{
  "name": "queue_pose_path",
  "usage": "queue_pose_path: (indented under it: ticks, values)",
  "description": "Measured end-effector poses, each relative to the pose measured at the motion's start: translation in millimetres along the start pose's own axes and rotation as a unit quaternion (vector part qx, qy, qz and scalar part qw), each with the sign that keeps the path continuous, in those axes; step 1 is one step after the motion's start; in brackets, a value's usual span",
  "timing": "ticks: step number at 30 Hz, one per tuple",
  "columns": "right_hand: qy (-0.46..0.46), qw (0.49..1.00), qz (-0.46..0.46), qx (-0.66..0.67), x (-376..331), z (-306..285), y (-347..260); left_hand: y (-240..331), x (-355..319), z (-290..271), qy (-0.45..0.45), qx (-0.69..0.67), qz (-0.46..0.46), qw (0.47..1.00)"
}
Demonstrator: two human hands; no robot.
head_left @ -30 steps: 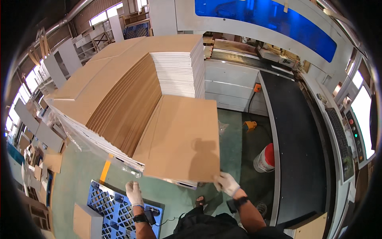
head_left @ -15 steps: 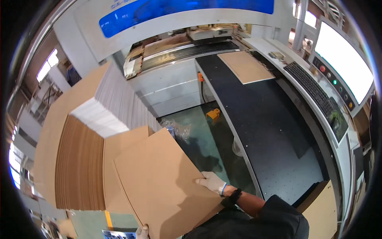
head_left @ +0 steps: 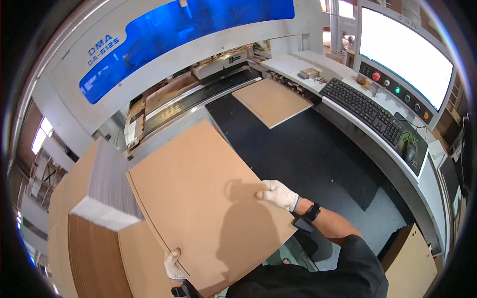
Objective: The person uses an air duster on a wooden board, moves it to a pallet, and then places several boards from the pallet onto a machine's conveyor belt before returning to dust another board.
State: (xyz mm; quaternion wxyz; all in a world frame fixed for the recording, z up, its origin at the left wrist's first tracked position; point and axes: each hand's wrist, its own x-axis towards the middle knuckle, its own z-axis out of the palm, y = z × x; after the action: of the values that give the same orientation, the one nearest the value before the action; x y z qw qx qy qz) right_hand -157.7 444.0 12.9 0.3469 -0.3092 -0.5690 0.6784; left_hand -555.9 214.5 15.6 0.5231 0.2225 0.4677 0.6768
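A large tan fibreboard panel (head_left: 198, 174) with a groove along its left edge is held up before me. My left hand (head_left: 173, 264), in a white knit glove, grips its lower left edge with the thumb on top. On the right edge my right hand (head_left: 279, 194), gloved alike, is closed with its thumb on the face and the other fingers beneath, hidden. The panel hangs over the near left part of a black machine table (head_left: 318, 149). A second tan panel (head_left: 272, 103) lies flat at the far end of that table.
Tall stacks of panels (head_left: 102, 248) stand on the left. A large white machine with a blue window (head_left: 189, 42) is at the back. Along the right run a control shelf with a keyboard (head_left: 362, 109), a mouse (head_left: 409, 150) and a lit monitor (head_left: 405, 54). A pale board (head_left: 410, 263) stands at lower right.
The panel in both my hands has risen off the left stack and moved toward the black table. My view has turned, and more of my left hand shows.
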Motion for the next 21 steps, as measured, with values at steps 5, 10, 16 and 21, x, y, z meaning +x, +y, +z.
queue_pose_path:
  ticks: [5, 10, 16, 21]
  values:
    - [0.141, 0.961, -0.112, -0.211, 92.7, -74.3, 1.1, -15.9, 116.6, 56.3, -0.033, 0.006, 0.012, 0.999]
    - [0.258, 0.868, 0.034, -0.423, 224.2, -180.0, -1.3, -76.9, 280.2, -9.0, -0.010, -0.128, -0.064, 0.990]
    - [0.221, 0.669, 0.147, -0.694, 387.8, -256.4, -5.1, -70.5, 407.3, -64.7, 0.020, 0.306, 0.064, 0.950]
    - [0.273, 0.619, 0.091, -0.730, 419.7, -290.2, 30.7, -12.5, 478.0, 4.8, -0.004, 0.062, -0.106, 0.992]
